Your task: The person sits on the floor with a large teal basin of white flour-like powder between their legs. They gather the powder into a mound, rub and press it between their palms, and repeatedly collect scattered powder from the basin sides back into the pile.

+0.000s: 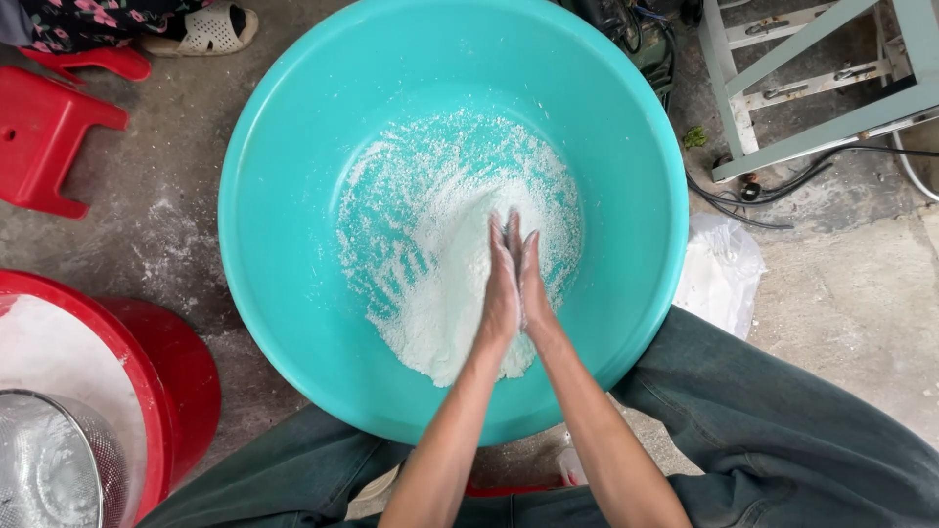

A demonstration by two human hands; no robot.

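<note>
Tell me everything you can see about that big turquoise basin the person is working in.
The turquoise basin is a wide, round tub of smooth plastic, it seems, with a rolled rim. It sits on the concrete floor between the person's knees. White flour-like powder covers part of its bottom, raked into streaks. The left hand and right hand, pressed palm to palm, rest in the powder.

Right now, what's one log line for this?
left hand | right hand | palms pressed together | over white powder | in teal basin

white plastic bag (719, 269), right of basin (646, 293)
</note>
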